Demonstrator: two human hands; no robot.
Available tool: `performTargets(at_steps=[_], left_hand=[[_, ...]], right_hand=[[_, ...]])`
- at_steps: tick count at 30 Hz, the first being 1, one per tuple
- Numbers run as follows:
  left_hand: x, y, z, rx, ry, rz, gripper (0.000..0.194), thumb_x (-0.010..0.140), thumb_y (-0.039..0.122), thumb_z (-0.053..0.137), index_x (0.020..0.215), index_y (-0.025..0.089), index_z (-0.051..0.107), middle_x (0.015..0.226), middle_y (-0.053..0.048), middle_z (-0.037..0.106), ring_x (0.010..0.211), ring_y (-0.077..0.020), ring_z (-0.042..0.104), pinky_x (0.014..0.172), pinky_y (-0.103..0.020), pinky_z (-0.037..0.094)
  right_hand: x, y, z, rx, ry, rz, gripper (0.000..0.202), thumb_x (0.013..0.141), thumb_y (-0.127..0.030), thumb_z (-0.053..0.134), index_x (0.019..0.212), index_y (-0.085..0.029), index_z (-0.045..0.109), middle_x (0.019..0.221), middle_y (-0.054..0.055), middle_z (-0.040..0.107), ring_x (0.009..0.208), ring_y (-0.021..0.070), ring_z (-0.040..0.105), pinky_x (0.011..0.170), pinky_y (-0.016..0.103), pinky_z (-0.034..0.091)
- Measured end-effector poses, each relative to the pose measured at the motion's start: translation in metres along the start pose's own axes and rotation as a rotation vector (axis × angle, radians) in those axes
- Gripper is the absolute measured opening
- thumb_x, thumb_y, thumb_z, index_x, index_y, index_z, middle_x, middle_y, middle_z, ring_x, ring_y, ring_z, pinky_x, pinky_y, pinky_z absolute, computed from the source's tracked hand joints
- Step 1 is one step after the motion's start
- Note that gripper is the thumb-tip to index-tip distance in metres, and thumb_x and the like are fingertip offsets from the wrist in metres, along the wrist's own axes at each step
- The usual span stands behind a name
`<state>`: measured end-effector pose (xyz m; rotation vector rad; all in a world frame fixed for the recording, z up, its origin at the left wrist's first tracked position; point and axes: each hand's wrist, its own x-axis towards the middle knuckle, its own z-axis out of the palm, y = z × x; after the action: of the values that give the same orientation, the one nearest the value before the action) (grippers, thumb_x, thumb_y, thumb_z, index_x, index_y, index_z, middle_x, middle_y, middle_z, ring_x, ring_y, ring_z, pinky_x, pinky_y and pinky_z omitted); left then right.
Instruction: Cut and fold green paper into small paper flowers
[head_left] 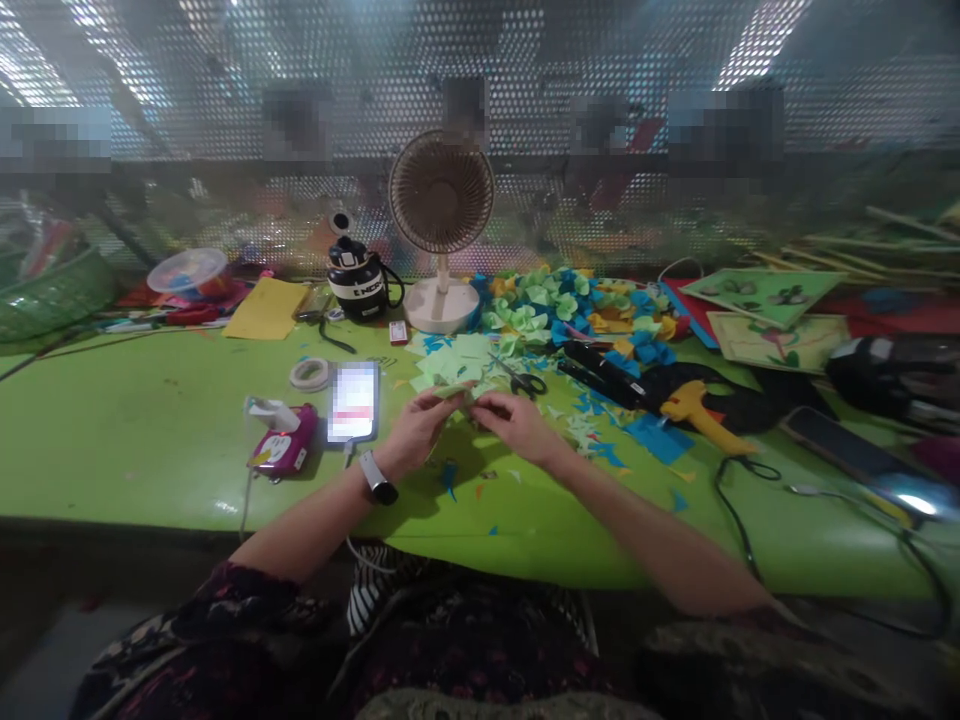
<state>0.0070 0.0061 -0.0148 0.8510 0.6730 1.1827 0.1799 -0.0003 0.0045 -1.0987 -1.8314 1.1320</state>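
My left hand [421, 428] and my right hand [511, 418] meet near the middle of the green table [187, 420]. Between their fingertips is a small piece of light green paper [454, 390], pinched from both sides; its exact shape is partly hidden by the fingers. Just beyond lie light green paper pieces [459, 358] and a pair of black-handled scissors [528, 384]. Behind these spreads a heap of folded paper flowers [551, 300] in green, blue and yellow. Small paper scraps [448, 478] are scattered below my hands.
On the left are a lit phone [352, 402], a tape roll [309, 374] and a purple power bank-like box [289, 443]. A fan [441, 200] and a black bottle [355, 282] stand behind. At right lie a black stapler-like tool [604, 372], a yellow glue gun [701, 415] and cables.
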Motion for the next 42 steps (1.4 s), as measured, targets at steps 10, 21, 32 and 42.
performTargets(at_steps=[10, 21, 32, 42], left_hand=[[-0.001, 0.018, -0.007, 0.150, 0.003, -0.167, 0.026, 0.060, 0.028, 0.088, 0.065, 0.013, 0.067, 0.071, 0.001, 0.070, 0.067, -0.0075, 0.064, 0.077, -0.023, 0.053], [0.001, 0.024, -0.014, 0.907, -0.309, -0.409, 0.035, 0.069, 0.045, 0.078, 0.072, 0.013, 0.064, 0.071, -0.006, 0.071, 0.050, -0.0112, 0.064, 0.042, -0.018, 0.039], [-0.006, 0.027, -0.010, 1.206, -0.176, -0.219, 0.044, 0.076, 0.060, 0.067, 0.081, 0.017, 0.061, 0.046, 0.001, 0.059, 0.037, -0.0123, 0.055, 0.037, -0.020, 0.038], [-0.016, 0.018, 0.010, 0.553, -0.210, -0.079, 0.045, 0.075, 0.047, 0.074, 0.105, 0.014, 0.069, 0.105, -0.011, 0.072, 0.093, -0.0200, 0.070, 0.074, -0.028, 0.058]], right_hand=[[0.001, -0.004, -0.037, 0.007, -0.217, 0.035, 0.026, 0.083, -0.044, 0.061, 0.078, -0.018, 0.058, 0.066, -0.002, 0.057, 0.061, 0.0120, 0.052, 0.062, 0.027, 0.042], [0.008, 0.009, -0.103, -0.583, -0.161, 0.081, 0.023, 0.078, -0.030, 0.063, 0.095, -0.016, 0.069, 0.089, 0.006, 0.066, 0.076, 0.0171, 0.057, 0.066, 0.027, 0.040], [0.002, 0.011, -0.118, -0.780, -0.283, 0.158, 0.010, 0.074, -0.027, 0.066, 0.073, -0.019, 0.071, 0.082, 0.006, 0.065, 0.076, 0.0193, 0.057, 0.064, 0.028, 0.037], [-0.003, -0.014, -0.057, -0.298, -0.031, -0.098, 0.024, 0.081, -0.042, 0.064, 0.080, -0.018, 0.070, 0.081, 0.004, 0.064, 0.071, 0.0155, 0.056, 0.066, 0.029, 0.043]])
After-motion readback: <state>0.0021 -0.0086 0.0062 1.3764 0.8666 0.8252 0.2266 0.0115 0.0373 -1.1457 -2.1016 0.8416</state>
